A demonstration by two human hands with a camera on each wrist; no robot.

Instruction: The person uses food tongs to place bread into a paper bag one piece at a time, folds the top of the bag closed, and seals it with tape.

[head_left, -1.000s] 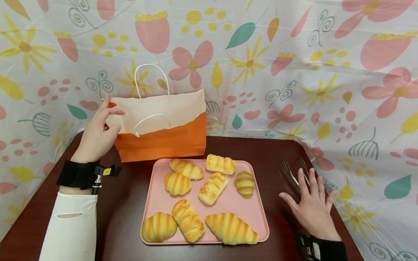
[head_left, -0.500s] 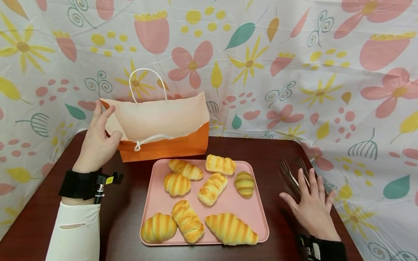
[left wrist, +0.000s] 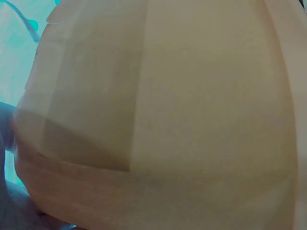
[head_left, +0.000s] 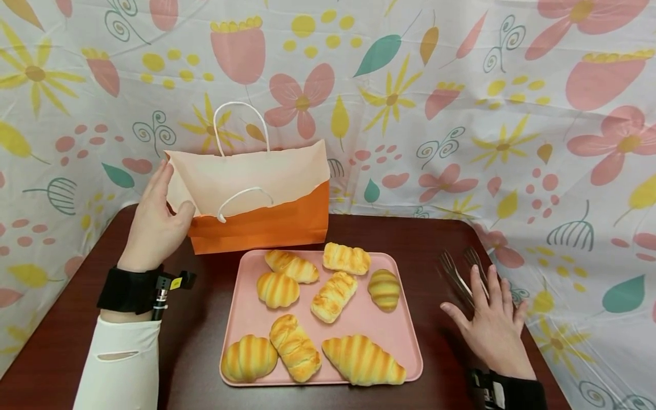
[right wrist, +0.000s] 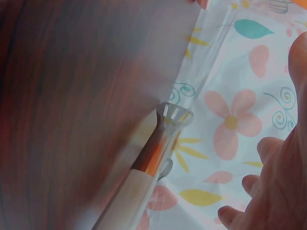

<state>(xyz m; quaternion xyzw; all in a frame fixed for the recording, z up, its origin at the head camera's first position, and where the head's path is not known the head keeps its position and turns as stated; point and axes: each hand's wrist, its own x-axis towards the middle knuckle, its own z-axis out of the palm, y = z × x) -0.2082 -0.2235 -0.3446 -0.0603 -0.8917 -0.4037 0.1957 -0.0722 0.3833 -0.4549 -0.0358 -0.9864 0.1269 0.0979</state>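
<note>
In the head view an orange paper bag (head_left: 261,228) with a cream inside and white cord handles stands at the back left, mouth gaping. My left hand (head_left: 154,222) lies along its left side, fingers fairly straight at the outer edge and thumb at the front corner. The bag's paper (left wrist: 206,96) fills most of the left wrist view. My right hand (head_left: 494,330) is spread palm down over the metal tongs (head_left: 453,273), covering their lower part. Their slotted end (right wrist: 175,115) shows in the right wrist view, apart from the visible fingers (right wrist: 271,148).
A pink tray (head_left: 389,347) sits in front of the bag, bearing several breads, among them a croissant (head_left: 364,359) and a greenish roll (head_left: 383,289). Beneath is a dark wooden table (head_left: 195,324). A flower-print curtain (head_left: 389,142) hangs close behind and beside it.
The bag's mouth tips forward, then partly back, its rim ending slightly right. My left hand shifts slightly right and its index finger straightens out of a curl. The right hand and tray barely move.
</note>
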